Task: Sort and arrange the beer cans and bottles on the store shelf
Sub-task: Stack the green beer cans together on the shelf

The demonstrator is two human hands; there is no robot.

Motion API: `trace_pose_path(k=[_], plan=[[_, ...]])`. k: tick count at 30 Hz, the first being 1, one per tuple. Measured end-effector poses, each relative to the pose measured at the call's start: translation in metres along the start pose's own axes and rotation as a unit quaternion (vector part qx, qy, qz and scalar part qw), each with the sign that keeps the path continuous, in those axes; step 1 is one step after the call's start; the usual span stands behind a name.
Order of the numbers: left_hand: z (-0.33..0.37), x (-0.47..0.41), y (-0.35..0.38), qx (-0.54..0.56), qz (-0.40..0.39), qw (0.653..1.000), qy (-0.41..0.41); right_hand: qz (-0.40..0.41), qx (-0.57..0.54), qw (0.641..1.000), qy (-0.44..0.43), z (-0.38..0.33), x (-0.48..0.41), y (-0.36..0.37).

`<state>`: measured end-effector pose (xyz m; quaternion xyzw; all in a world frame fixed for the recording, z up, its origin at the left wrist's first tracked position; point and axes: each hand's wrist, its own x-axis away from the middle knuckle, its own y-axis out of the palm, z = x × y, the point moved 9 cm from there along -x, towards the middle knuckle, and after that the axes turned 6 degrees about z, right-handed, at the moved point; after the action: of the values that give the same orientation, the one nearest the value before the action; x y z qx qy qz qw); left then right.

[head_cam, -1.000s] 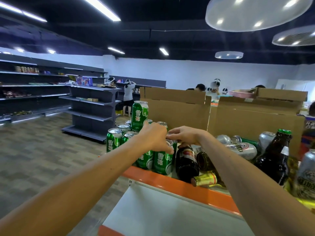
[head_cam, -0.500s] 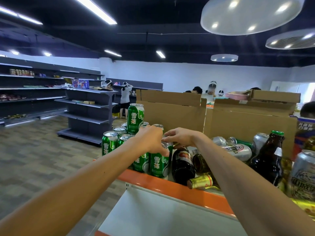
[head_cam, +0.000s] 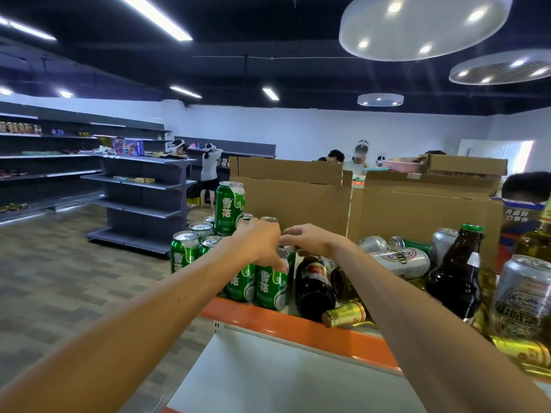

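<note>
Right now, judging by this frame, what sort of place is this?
Probably a retail store being stocked: dark gondola shelving stands across the floor, green beer cans and bottles sit on an orange-edged shelf, cardboard boxes behind.

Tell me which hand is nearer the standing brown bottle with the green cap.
Right. The right hand is left of the bottle; the left hand is farther left, at the green cans.
</note>
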<state>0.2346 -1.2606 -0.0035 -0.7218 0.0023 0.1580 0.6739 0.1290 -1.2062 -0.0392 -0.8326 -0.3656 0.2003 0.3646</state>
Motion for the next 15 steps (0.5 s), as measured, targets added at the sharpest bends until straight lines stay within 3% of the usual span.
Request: trace_pose_path(k=[7,15], plan=[[0.016,-0.021,-0.024,0.072,0.083,0.994,0.008,0.152,0.074,0.986,0.000,-0.012,0.016,-0.048],[0.080,-0.023,-0.017,0.038,0.017,0.999,0.031,0.119,0.298,0.946,0.036,0.003,0.089,-0.075]])
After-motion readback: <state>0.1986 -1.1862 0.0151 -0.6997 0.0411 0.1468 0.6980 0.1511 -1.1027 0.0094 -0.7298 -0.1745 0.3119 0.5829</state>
